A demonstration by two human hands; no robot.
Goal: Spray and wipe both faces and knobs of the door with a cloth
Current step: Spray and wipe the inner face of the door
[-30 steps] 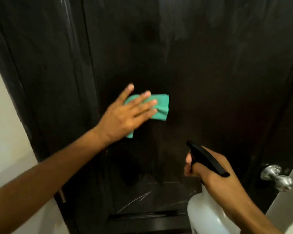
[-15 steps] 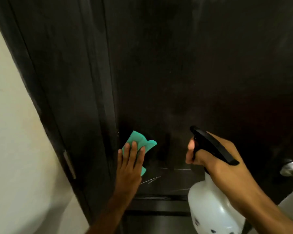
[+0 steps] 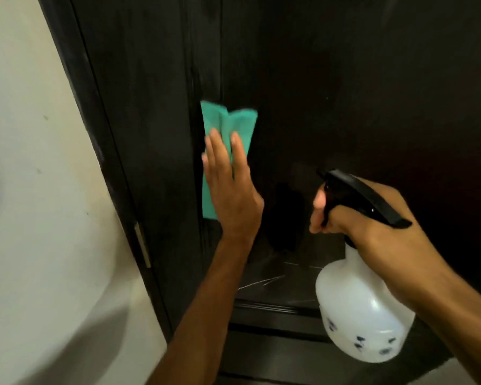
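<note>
A dark, near-black door (image 3: 345,93) fills most of the view. My left hand (image 3: 231,190) presses a green cloth (image 3: 231,123) flat against the door's left part, fingers straight and pointing up. My right hand (image 3: 372,226) grips a white spray bottle (image 3: 358,315) by its neck, a finger on the black trigger head (image 3: 364,195), whose nozzle points at the door. The door knob is out of view.
The dark door frame (image 3: 100,134) runs down the left with a metal hinge plate (image 3: 142,244) on it. A pale wall (image 3: 25,190) lies left of the frame. Light scratches (image 3: 261,283) mark the door's lower panel above a horizontal moulding.
My left hand has slid the cloth from the door's middle down to its lower left, then upward along the left part. The bottle stays at lower right; the knob has left the view.
</note>
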